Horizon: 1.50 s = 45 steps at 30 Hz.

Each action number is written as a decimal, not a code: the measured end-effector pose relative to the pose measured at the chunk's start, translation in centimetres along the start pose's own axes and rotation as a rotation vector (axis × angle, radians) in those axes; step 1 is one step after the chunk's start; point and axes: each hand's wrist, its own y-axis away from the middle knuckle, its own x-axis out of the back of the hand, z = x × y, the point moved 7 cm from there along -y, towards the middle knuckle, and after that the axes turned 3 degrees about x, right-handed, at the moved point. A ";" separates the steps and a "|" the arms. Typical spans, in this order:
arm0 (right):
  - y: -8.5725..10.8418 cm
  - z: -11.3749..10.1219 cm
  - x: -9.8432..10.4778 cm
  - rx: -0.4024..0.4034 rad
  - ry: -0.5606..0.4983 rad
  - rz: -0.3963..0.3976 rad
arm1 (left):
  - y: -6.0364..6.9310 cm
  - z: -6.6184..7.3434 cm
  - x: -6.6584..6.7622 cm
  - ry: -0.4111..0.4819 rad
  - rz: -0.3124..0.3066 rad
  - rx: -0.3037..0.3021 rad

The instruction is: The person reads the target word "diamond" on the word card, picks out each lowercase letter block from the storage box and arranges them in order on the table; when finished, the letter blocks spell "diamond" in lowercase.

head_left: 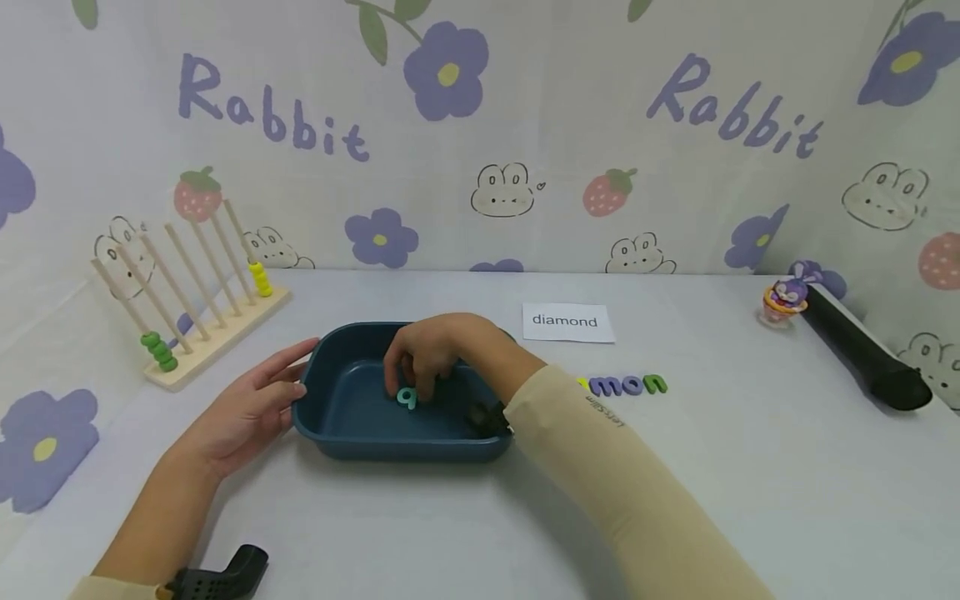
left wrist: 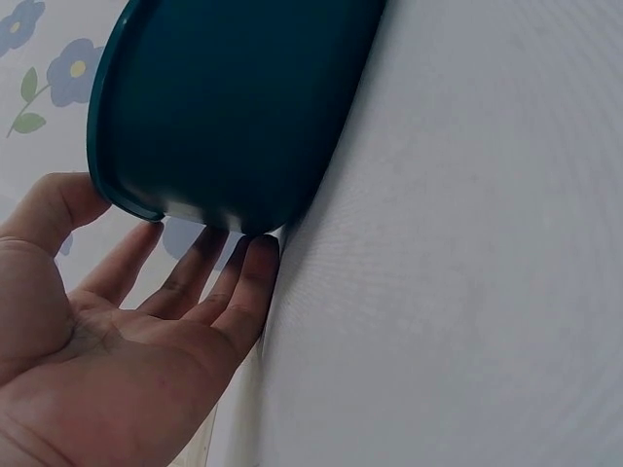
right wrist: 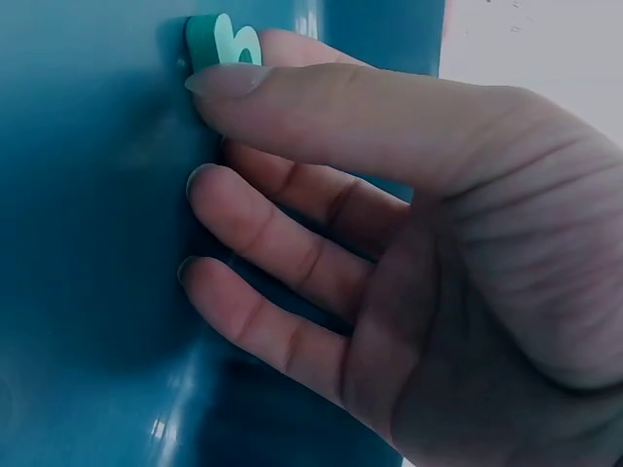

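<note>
A dark teal basin [head_left: 408, 451] stands on the table with a small turquoise letter [head_left: 407, 398] lying inside it. My right hand [head_left: 431, 354] reaches down into the basin and pinches this letter between thumb and forefinger; the other fingers curl loosely near the basin's floor. In the right wrist view, the thumb covers part of the turquoise letter [right wrist: 209, 41]. At the basin's left end, my left hand [head_left: 251, 417] touches the outer wall with outstretched fingertips, its thumb at the rim. Right of the basin, purple and green letters [head_left: 633, 385] form a row, partly hidden by my right sleeve.
Behind the letter row lies a white card [head_left: 568, 322] reading "diamond". A wooden peg rack [head_left: 217, 337] with green and yellow beads stands at the left. Toward the right are a small purple rabbit figure [head_left: 786, 296] and a long black object [head_left: 862, 350].
</note>
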 end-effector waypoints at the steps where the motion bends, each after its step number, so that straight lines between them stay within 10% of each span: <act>1: -0.1 0.0 -0.1 -0.002 0.004 -0.007 | 0.0 0.0 0.1 0.001 0.001 0.002; 27: 0.6 0.4 0.6 -0.023 0.049 0.026 | 0.0 0.1 -0.1 -0.005 0.020 0.010; 45: 2.3 -0.9 2.8 0.190 -0.196 0.111 | -0.1 0.1 0.2 0.010 0.000 0.013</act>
